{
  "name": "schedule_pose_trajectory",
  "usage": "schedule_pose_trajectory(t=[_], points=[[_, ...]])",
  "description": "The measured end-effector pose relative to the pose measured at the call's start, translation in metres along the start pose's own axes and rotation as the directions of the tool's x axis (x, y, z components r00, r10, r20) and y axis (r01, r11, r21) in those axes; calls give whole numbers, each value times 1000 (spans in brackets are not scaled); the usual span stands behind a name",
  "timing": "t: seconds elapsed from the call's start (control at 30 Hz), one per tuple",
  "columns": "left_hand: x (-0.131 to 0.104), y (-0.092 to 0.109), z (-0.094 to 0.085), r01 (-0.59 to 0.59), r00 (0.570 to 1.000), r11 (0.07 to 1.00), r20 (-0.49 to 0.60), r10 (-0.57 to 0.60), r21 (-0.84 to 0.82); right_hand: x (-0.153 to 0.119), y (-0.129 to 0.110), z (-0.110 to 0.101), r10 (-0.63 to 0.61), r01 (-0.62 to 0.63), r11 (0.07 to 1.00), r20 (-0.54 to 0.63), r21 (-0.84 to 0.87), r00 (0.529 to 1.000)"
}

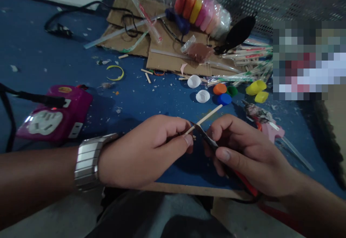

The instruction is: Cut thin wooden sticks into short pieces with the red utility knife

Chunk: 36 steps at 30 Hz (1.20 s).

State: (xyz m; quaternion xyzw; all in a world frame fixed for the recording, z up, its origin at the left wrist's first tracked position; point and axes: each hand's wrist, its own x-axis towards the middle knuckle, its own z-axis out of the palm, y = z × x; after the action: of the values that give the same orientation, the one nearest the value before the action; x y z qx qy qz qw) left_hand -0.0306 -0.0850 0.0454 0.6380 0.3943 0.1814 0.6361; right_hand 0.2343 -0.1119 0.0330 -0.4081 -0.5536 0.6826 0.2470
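My left hand, with a silver watch at its wrist, pinches a thin wooden stick between thumb and forefinger. The stick slants up to the right, and its lower end is hidden in the fingers. My right hand is closed around dark-bladed scissors with red and black handles. Their blades meet the stick just beyond my left fingertips; I cannot make out how far they are apart. Beyond the hands lie white caps, a blue cap and an orange cap.
A purple power adapter with a plugged-in cable is at left. A pink glue gun lies right of my right hand. Behind are cardboard pieces, bagged coloured clay, and wrapped sticks. Small scraps dot the blue tabletop.
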Motion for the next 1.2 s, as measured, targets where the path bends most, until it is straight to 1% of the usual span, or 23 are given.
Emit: schedule_pose_trajectory(t=[0.07,0.13,0.17,0.23,0.3,0.37,0.47,0.53,0.6,0.63,0.73,0.8,0.87,0.9,0.97,1.0,1.03,1.07,1.1,1.2], points=[[0,-1,-1,-20,999,998,-33,22,66,3,-1,0,1,-2,1000,-22,-22,1000],[0,-2,-4,-67,995,979,-65,81,194,7,-3,0,-4,1,998,-44,-70,999],[0,-2,-5,-96,989,954,-79,123,282,9,-5,0,-13,8,995,-58,-99,998],[-1,-4,-7,-151,973,875,-89,215,460,13,-8,2,-41,26,987,-92,-156,995],[-2,-6,-8,-186,955,793,-85,286,580,15,-12,5,-70,43,975,-120,-218,990],[-3,-7,-9,-202,943,757,-85,321,622,14,-16,7,-81,43,961,-130,-274,988],[-3,-9,-12,-210,934,730,-87,346,650,12,-22,7,-95,45,948,-147,-315,985],[-2,-9,-15,-216,924,691,-84,372,690,12,-26,4,-146,80,935,-170,-344,974],[0,-11,-19,-192,919,628,-86,384,754,15,-28,0,-238,144,906,-197,-397,951],[1,-11,-21,-160,924,591,-92,372,791,18,-28,-2,-284,174,888,-210,-426,935],[6,-13,-26,-40,951,475,-113,288,879,28,-25,-9,-381,228,846,-247,-482,891],[9,-13,-28,22,965,444,-135,223,896,34,-21,-14,-402,234,829,-250,-508,881],[11,-12,-29,63,973,440,-153,172,896,38,-18,-18,-428,234,770,-207,-594,880],[11,-12,-30,78,975,437,-160,154,896,39,-17,-20,-453,242,707,-162,-665,877],[10,-10,-31,96,977,419,-166,133,903,40,-16,-23,-519,276,527,-47,-804,854],[8,-10,-32,99,978,407,-164,128,908,40,-16,-23,-549,294,438,6,-849,836],[7,-10,-32,97,979,402,-161,128,911,40,-16,-23,-574,306,370,43,-877,818],[6,-10,-33,91,979,400,-155,131,912,40,-16,-22,-590,309,328,62,-893,805],[5,-10,-33,84,979,400,-150,137,913,40,-15,-21,-597,304,309,65,-901,800],[5,-14,-34,63,976,402,-141,167,913,38,-12,-16,-583,270,288,55,-919,811]])
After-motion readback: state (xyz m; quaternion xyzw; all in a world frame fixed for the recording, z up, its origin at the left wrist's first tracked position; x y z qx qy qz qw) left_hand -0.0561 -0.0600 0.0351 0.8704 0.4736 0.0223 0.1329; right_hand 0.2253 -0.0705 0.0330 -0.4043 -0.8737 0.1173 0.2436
